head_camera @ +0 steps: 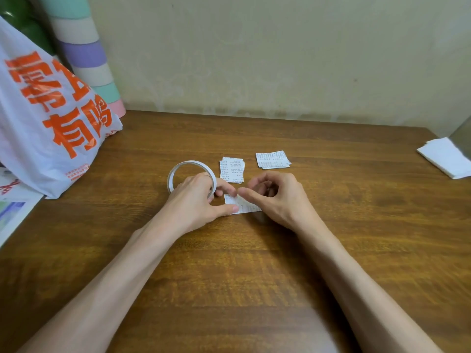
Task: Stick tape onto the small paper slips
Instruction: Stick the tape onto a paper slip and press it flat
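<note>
On the table [254,271], the left hand [196,202] grips the one tape roll [178,169], its thumb resting on a single paper slip [246,206] lying between both hands. The right hand [275,197] is curled just beside it, though I cannot tell whether it pinches anything. Two piles of slips, the left pile [232,169] and the right pile [273,159], lie just behind, and one plastic bag [48,128] stands far left.
</note>
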A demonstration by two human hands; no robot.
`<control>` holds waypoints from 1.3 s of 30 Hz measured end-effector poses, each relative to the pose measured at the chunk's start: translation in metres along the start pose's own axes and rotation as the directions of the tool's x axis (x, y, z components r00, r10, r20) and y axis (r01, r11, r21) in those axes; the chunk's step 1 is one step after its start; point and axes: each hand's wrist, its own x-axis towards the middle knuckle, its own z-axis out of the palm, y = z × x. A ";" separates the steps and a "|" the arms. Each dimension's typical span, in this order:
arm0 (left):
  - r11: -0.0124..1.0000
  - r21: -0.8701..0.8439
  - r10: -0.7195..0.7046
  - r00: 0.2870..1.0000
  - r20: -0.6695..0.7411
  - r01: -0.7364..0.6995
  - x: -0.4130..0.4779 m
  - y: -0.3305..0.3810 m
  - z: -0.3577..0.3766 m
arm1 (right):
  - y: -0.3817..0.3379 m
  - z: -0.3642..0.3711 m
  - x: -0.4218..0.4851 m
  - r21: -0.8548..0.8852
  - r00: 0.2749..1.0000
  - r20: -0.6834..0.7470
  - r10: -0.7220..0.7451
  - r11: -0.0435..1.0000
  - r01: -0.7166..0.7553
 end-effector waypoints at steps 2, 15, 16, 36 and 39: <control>1.000 0.005 0.002 1.000 0.005 -0.002 0.000 0.001 -0.001 | 0.000 0.005 -0.001 -0.107 1.000 0.008 0.005 0.994 -0.004; 1.000 -0.016 -0.001 1.000 0.012 0.001 -0.001 0.001 -0.002 | 0.005 0.000 0.002 0.063 0.999 0.008 -0.039 0.997 0.038; 1.000 -0.020 -0.003 1.000 0.013 0.003 -0.001 0.001 -0.002 | 0.006 -0.002 0.003 0.094 0.999 -0.004 -0.042 0.995 0.043; 0.994 -0.105 0.031 0.999 -0.009 -0.032 -0.004 -0.008 -0.005 | -0.005 0.001 0.017 -0.041 0.988 -0.107 -0.113 0.993 0.109; 0.988 -0.152 0.024 0.996 -0.085 -0.037 -0.003 -0.011 -0.006 | -0.008 0.006 0.030 -0.136 0.974 -0.128 -0.189 0.976 0.171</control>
